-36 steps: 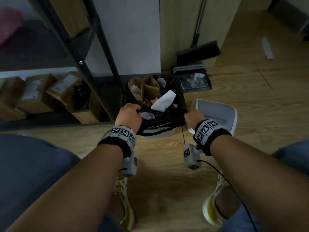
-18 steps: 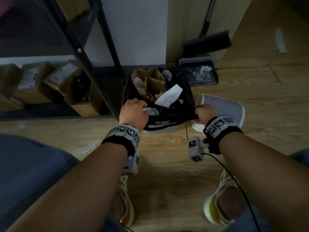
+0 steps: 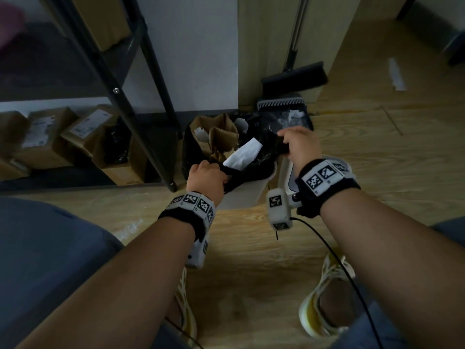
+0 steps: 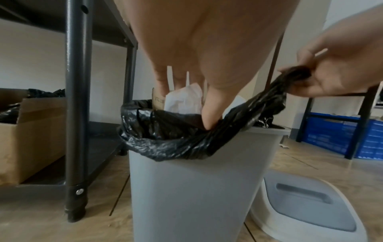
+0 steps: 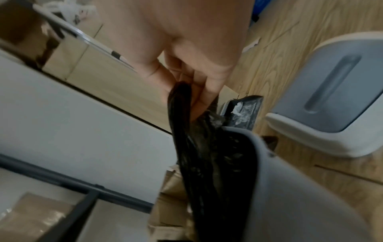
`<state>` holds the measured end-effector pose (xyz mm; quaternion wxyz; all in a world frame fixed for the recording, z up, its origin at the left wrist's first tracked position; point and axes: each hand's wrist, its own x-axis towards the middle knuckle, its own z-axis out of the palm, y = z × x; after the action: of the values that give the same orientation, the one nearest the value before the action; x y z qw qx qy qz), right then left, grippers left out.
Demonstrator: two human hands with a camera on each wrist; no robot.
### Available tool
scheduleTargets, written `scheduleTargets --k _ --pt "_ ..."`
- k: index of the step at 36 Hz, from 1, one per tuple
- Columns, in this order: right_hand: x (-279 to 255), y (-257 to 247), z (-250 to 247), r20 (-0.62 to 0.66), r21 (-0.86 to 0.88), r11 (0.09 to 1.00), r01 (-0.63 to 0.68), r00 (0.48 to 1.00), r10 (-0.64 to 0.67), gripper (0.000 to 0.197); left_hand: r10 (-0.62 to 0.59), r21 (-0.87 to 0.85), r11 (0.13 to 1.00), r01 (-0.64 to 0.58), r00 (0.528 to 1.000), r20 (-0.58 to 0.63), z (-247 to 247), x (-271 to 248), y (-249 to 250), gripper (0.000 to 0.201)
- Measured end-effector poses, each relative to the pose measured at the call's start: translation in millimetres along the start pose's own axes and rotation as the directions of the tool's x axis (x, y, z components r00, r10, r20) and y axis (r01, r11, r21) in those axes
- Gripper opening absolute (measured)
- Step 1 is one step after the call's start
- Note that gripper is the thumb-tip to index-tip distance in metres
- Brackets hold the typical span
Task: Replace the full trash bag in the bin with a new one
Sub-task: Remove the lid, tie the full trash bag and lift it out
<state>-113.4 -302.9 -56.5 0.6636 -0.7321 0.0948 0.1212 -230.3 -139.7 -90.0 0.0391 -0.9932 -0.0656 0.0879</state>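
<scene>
Two hands are on the crinkled black plastic trash bag (image 4: 178, 144). Since half a second ago the right hand (image 3: 300, 144) has risen off the near right rim and moved toward the far right corner, drawing a bunched strip of bag edge up with it; grip closed, fingers and thumb pinching the film. The left hand (image 3: 206, 176) stays at the near left rim, grip closed on the bag edge there, with the thumb tucked inside the fold in the left wrist view.

Meaning, as I judge it: the liner is being peeled off the rim and gathered, an early step; lifting out and fitting a new bag remain.

Bag state: seated in the pale grey plastic bin (image 4: 192, 193) on the wooden floor, folded over the left rim, pulled taut and free on the right. Brown cardboard pieces (image 3: 216, 137) and white crumpled paper (image 3: 242, 153) stand above the rim. The grey-and-white bin lid (image 4: 306, 206) lies on the floor just beside the bin.
</scene>
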Motion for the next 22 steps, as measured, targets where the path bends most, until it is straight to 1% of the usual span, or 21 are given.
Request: scheduleTargets --k 3,5,7,9,10,11,13,15,16,18,20,22 --pt "-0.9 -5.1 2.6 -0.006 0.040 0.999 -0.006 1.000 0.006 0.020 0.017 0.001 1.000 -0.017 1.000 -0.002 1.2 -3.2 3.8 0.032" --pt "2.4 -3.0 3.8 -0.019 0.004 1.000 0.009 1.000 -0.009 0.016 0.042 -0.007 0.999 -0.042 0.999 0.004 1.9 -5.0 7.0 0.031" --pt "5.8 2.1 4.2 -0.008 -0.109 0.994 0.016 1.000 -0.017 0.016 0.087 -0.025 0.996 -0.087 0.996 0.014 1.4 -6.4 10.4 0.029" --pt "8.4 10.5 4.6 0.038 -0.261 0.965 0.013 0.999 -0.003 0.013 0.120 -0.071 0.990 -0.118 0.993 0.020 0.5 -7.0 12.3 0.026" --pt "10.0 15.8 4.7 0.050 -0.326 0.945 0.024 0.999 -0.008 0.016 0.117 -0.107 0.988 -0.115 0.993 0.015 0.4 -6.5 12.2 0.026" --pt "11.7 20.5 5.5 0.043 -0.381 0.924 0.023 0.999 -0.007 0.024 0.098 -0.146 0.984 -0.097 0.995 0.000 0.1 -6.0 11.0 0.028" --pt "18.2 28.5 4.8 0.001 -0.507 0.861 0.038 0.999 -0.043 0.034 0.036 -0.229 0.972 -0.050 0.997 -0.065 -1.8 -4.0 6.3 0.032" --pt "24.5 28.2 3.5 -0.007 -0.627 0.778 0.035 0.999 -0.051 0.026 -0.056 -0.328 0.945 0.005 0.988 -0.147 -5.7 -0.1 -2.0 0.038" --pt "28.3 27.2 3.7 0.006 -0.653 0.757 0.040 0.999 -0.047 0.028 -0.118 -0.379 0.924 0.040 0.976 -0.185 -7.9 2.3 -7.7 0.040" --pt "29.8 17.7 5.2 0.020 -0.672 0.739 0.041 0.999 -0.037 0.046 -0.243 -0.449 0.887 0.109 0.937 -0.252 -11.3 9.3 -20.8 0.040" --pt "37.1 10.6 8.8 0.005 -0.687 0.726 0.033 0.999 -0.040 0.045 -0.335 -0.486 0.857 0.170 0.900 -0.277 -12.9 19.1 -34.1 0.036" --pt "43.5 5.1 15.7 0.003 -0.683 0.730 0.015 1.000 -0.018 0.046 -0.420 -0.505 0.823 0.258 0.876 -0.236 -13.7 29.5 -46.3 0.032"
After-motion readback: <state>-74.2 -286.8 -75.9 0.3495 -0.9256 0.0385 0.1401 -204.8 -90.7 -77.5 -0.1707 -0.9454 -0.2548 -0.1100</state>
